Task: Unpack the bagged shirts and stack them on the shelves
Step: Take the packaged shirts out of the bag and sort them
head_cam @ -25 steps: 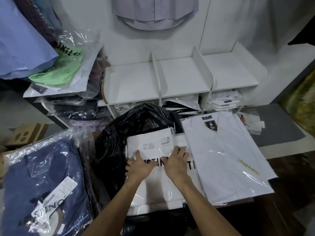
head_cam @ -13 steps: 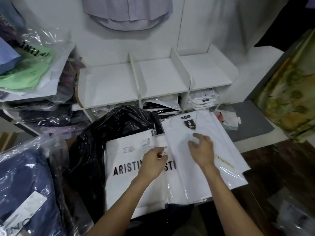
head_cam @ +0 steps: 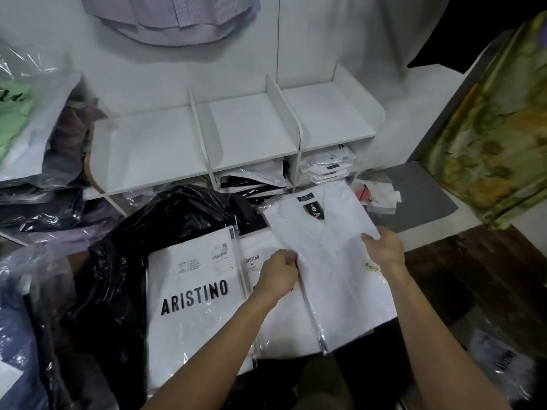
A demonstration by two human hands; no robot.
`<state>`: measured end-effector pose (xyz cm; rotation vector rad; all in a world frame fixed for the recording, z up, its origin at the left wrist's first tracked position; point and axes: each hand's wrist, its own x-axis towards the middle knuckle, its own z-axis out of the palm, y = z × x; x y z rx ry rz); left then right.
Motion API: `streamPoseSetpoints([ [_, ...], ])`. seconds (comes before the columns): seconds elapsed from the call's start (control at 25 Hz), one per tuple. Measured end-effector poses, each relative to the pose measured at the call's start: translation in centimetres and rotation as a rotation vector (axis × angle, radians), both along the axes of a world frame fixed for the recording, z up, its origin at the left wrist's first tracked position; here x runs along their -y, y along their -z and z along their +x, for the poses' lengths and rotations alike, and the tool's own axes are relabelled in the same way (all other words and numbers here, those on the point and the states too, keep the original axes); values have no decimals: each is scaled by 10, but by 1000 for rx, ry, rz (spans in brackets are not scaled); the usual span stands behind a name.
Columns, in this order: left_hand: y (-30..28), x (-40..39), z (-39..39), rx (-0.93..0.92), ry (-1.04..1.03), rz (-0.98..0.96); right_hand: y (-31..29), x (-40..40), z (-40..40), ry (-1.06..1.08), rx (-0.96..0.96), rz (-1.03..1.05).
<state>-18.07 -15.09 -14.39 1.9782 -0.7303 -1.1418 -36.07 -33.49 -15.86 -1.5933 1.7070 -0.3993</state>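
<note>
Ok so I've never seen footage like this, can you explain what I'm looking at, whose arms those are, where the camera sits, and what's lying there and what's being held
There is no machine here. The two bare arms belong to a person, and the single picture comes from a wide-angle camera worn on their head, looking forward and down.

Both hands are on a white shirt in a clear bag. The left hand grips its left edge with curled fingers; the right hand holds its right edge.

Under and beside that shirt lie flat white packs, the nearest printed ARISTINO, resting on a black plastic bag. Behind stands a white shelf unit with dividers: the top compartments show nothing in them, while the lower ones hold folded bagged shirts. More bagged clothes are piled at the left.
</note>
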Motion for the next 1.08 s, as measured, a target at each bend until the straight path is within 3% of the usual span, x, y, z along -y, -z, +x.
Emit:
streamPoseSetpoints([
  [0.16, 7, 2, 9, 496, 315, -76, 11, 12, -6, -45, -77, 94],
  [0.24, 11, 12, 23, 567, 261, -56, 16, 14, -6, -49, -137, 148],
  [0.32, 11, 29, 47, 448, 204, 9, 18, 5, -4, -38, -226, 121],
  [0.4, 9, 46, 74, 299, 227, 93, 8, -10, 1, -78, -260, -72],
  [0.48, 12, 60, 97, 263, 303, 162, -5, -28, 11, -242, -196, -235],
  [0.64, 15, 77, 129, 154, 474, 203, -9, -59, 38, -576, -262, -99],
  [0.88, 3, 85, 159, 327, 720, 283, -7, -56, 44, -570, -271, -24],
  [1.08, -27, 64, 168, 49, 837, 102, -4, -55, 43, -551, -252, -24],
])
